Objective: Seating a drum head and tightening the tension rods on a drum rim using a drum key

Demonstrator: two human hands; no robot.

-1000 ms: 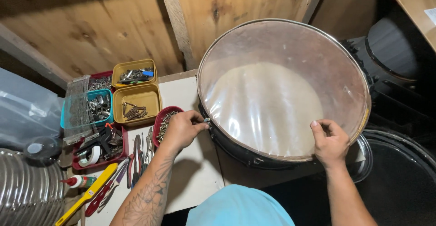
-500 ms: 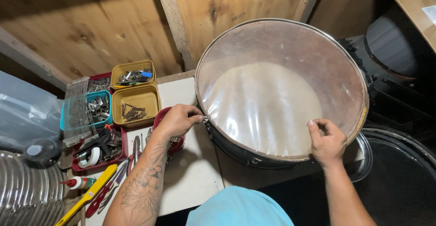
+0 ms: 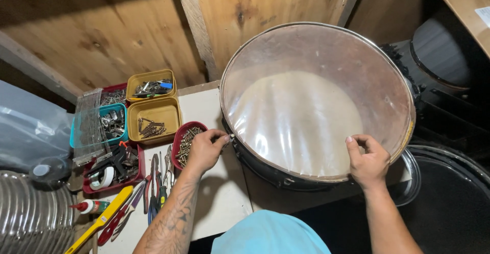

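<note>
A large round drum (image 3: 326,45) with a clear head and a dark shell lies flat on a white bench top (image 3: 224,203). My left hand (image 3: 205,149) pinches something small and metallic at the drum's left rim; what it is cannot be made out. My right hand (image 3: 368,161) rests on the near right rim, fingers curled over the hoop. A red tub of screws (image 3: 186,141) sits just left of my left hand.
Yellow trays (image 3: 153,115) of hardware, a teal tub (image 3: 109,124) and a red tray (image 3: 115,168) with tape stand at the left. Pliers and screwdrivers (image 3: 155,187) lie by the bench's front edge. A wooden wall rises behind. A dark drum (image 3: 439,55) stands at the right.
My left hand stays at the drum's left rim, shifting slightly. My right hand slid a little left along the near rim. The view moved slightly.
</note>
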